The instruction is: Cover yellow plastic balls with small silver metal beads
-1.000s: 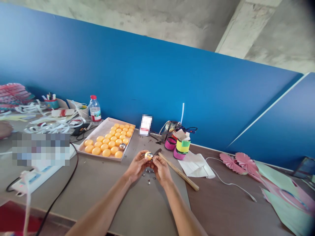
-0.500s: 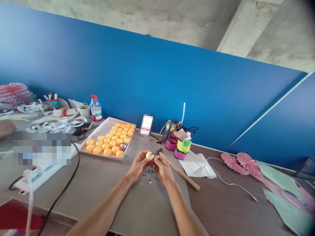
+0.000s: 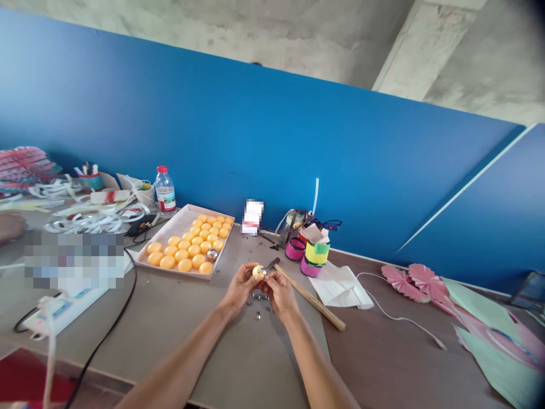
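Both my hands meet over the grey table. My left hand (image 3: 239,289) is closed round a small yellow ball (image 3: 258,271) with a shiny patch on it. My right hand (image 3: 280,291) pinches against the same ball from the right. Small silver bits (image 3: 258,304) lie scattered on the table just under my hands. A wooden-handled tool (image 3: 307,295) lies beside my right hand, its dark head near the ball.
A shallow tray (image 3: 166,236) of several yellow balls and one silver ball (image 3: 212,254) sits to the left. A water bottle (image 3: 164,191), paper strips (image 3: 93,216), a power strip (image 3: 59,307), coloured tape rolls (image 3: 313,253), white cloth (image 3: 340,287) and pink paper fans (image 3: 411,281) surround the spot.
My hands and the ball have stayed nearly still; only the view has shifted slightly.
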Available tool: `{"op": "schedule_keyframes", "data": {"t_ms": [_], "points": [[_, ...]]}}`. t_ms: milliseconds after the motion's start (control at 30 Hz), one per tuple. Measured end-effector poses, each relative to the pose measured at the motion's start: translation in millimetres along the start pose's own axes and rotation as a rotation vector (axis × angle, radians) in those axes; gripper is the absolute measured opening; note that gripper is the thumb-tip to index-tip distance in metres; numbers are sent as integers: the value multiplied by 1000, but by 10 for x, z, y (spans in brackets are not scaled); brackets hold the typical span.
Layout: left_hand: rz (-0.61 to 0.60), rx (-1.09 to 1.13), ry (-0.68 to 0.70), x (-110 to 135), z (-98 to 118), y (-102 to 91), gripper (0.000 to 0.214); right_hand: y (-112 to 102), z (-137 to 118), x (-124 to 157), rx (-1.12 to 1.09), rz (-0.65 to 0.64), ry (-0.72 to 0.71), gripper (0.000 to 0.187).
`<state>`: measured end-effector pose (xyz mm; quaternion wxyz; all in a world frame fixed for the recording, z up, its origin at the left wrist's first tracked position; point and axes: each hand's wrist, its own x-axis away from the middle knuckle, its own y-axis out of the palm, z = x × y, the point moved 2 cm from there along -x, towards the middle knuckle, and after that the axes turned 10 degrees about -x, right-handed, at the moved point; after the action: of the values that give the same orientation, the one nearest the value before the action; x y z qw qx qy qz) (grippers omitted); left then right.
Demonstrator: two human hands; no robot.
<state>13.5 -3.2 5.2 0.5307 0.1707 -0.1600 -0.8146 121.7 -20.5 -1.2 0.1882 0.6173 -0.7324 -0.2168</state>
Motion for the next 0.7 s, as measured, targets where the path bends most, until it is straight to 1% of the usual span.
{"op": "schedule_keyframes", "data": {"t_ms": [100,167,200,233,300,367,433,500,567,700], "points": [[-3,64,-26,-8,20,14,34,-17,-69,-14,18,-44,-6,22],[1,94,-57,-12,46,8,35,-69,-159,-25,146,-57,-49,19],[8,102,-71,-14,60,-3,36,-107,-212,-29,274,-46,-95,16],[13,107,-81,-16,72,-16,37,-146,-262,-31,450,-49,-146,15],[20,119,-86,-21,87,-46,38,-224,-333,-29,777,-49,-236,17],[19,130,-72,-28,93,-68,38,-288,-339,-24,1052,-81,-239,23],[18,133,-58,-32,93,-75,38,-325,-292,-18,1239,-124,-181,26],[16,128,-55,-31,94,-67,38,-325,-223,-10,1335,-166,-124,24],[17,121,-61,-25,97,-53,38,-295,-162,0,1372,-189,-112,19],[9,116,-70,-13,104,-33,39,-223,-108,13,1340,-175,-195,16]]}}
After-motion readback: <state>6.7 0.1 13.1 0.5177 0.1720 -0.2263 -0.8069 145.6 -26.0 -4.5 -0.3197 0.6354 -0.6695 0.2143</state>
